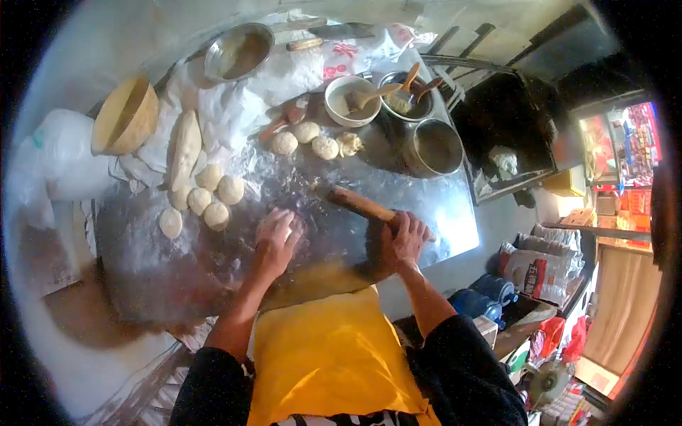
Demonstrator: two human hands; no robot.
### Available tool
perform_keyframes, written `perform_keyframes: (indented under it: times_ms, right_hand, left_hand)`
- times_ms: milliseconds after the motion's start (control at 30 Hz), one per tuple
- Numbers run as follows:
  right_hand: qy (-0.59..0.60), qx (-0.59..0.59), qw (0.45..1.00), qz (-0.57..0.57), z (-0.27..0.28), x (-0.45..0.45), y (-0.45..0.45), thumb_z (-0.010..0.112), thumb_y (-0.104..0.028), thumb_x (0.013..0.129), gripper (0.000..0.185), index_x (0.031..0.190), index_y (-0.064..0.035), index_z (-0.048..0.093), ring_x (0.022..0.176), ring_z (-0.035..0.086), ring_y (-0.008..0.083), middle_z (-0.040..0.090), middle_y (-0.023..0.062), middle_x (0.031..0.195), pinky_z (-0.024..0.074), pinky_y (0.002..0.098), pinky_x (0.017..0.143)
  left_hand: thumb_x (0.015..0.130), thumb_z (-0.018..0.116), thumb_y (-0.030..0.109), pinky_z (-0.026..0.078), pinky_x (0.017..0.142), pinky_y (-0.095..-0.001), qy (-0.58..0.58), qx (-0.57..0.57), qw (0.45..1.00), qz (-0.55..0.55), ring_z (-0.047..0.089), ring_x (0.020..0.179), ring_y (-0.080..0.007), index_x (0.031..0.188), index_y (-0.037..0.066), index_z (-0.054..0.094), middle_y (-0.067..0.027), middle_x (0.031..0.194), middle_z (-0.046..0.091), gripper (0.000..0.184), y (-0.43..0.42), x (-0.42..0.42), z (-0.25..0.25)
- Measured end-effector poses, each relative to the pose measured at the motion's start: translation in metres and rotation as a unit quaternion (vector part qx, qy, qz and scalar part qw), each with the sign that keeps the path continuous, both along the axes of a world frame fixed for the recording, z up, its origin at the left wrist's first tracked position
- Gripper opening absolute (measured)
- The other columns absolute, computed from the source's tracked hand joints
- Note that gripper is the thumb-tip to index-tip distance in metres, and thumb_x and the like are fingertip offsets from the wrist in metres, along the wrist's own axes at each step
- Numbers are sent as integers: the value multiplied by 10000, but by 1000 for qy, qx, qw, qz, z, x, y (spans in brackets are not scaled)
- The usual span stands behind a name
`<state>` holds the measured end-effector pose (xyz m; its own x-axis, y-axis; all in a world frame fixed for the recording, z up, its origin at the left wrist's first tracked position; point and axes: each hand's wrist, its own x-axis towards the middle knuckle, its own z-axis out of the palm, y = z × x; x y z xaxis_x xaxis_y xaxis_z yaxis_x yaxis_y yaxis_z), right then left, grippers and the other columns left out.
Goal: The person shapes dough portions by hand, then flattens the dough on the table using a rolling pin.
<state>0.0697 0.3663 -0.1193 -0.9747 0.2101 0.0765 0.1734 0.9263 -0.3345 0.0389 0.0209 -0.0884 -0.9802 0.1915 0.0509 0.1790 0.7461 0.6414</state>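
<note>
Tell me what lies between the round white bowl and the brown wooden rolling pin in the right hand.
In the head view, one pale, ragged dough lump lies between bowl and rolling pin, then flour-dusted dark tabletop.

Sacks (533,273) lay piled on the right, with blue jugs (477,307) just beside them. Nearer on that side were red bags (551,335) and a fan (549,382); a metal basin (222,55) sat far left.

Pale wall (121,53) beyond grey table (334,245) — bright glare (453,226) rightward — shelf (604,231) farther right.
</note>
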Motion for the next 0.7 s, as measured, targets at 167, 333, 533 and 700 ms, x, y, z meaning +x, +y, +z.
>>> perform_keyframes:
  times_ms: [167, 333, 533, 700]
  right_hand:
    - [-46, 15, 999, -13, -2, 6, 3, 685, -323, 930, 509, 1399, -157, 572, 1357, 475, 393, 566, 140, 1424, 250, 592, 1212]
    - [-31, 15, 999, -15, -8, -4, 4, 683, -420, 938, 551, 1394, -127, 585, 1339, 478, 408, 579, 142, 1405, 250, 604, 1177]
    - [-44, 48, 998, -1, -29, 7, 8, 713, -466, 910, 657, 1462, -155, 539, 1370, 468, 420, 547, 164, 1448, 306, 633, 1154]
    - [45, -15, 999, -22, 10, -9, -3, 724, -377, 885, 511, 1329, -165, 588, 1319, 506, 376, 584, 127, 1355, 317, 580, 1180]
  left_hand:
    - [1022, 658, 365, 266, 1211, -692, 2, -185, 980, -75, 317, 1578, -391, 1577, 168, 511, -115, 1698, 385, 607, 21, -35, -8]
    - [994, 673, 381, 270, 1204, -692, 17, -189, 981, -39, 339, 1549, -432, 1569, 157, 515, -139, 1653, 435, 637, 31, -53, -5]
    - [972, 694, 228, 334, 1224, -550, -14, -248, 968, -28, 439, 1479, -423, 1542, 45, 519, -216, 1665, 405, 624, -14, -111, -48]
    - [984, 663, 113, 285, 1285, -522, -10, -75, 996, -43, 329, 1557, -432, 1593, 10, 424, -242, 1639, 393, 663, -4, -210, -28]
